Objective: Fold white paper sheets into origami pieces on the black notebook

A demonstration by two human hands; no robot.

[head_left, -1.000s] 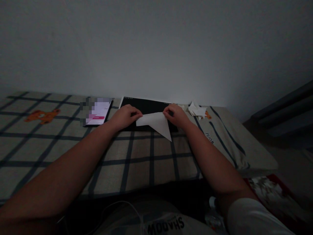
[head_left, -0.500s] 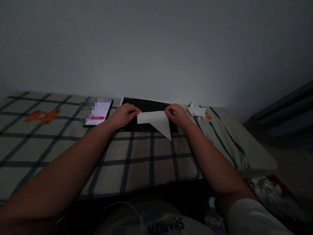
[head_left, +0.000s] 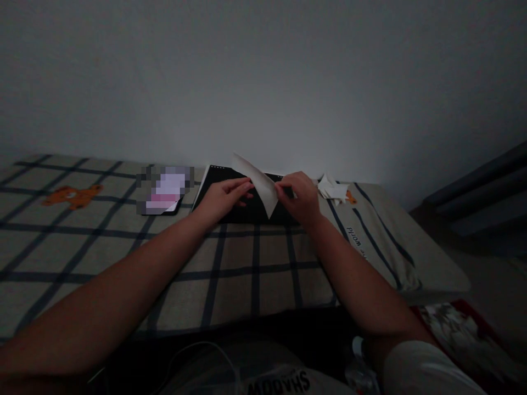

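A folded sheet of white paper [head_left: 261, 185] is tilted over a flat black item [head_left: 224, 174] with small white marks along its far edge. My right hand [head_left: 300, 195] pinches the paper's right side between thumb and fingers. Left of the paper, my left hand [head_left: 226, 198] has its fingers loosely parted, the tips close to the paper's left edge; whether they touch it is hard to see. Several crumpled white paper pieces [head_left: 332, 189] lie just right of my right hand.
A phone or tablet [head_left: 167, 189] with a lit, partly blurred screen lies at left on the checked cloth [head_left: 242, 249]. The wall [head_left: 263, 82] rises behind. Below right are a red container [head_left: 465, 307] with white scraps and a clear bottle [head_left: 358, 367].
The paper has turned from lying level between both hands to a slanted position, one end pointing up left. My left hand has come off its left corner and its fingers have loosened.
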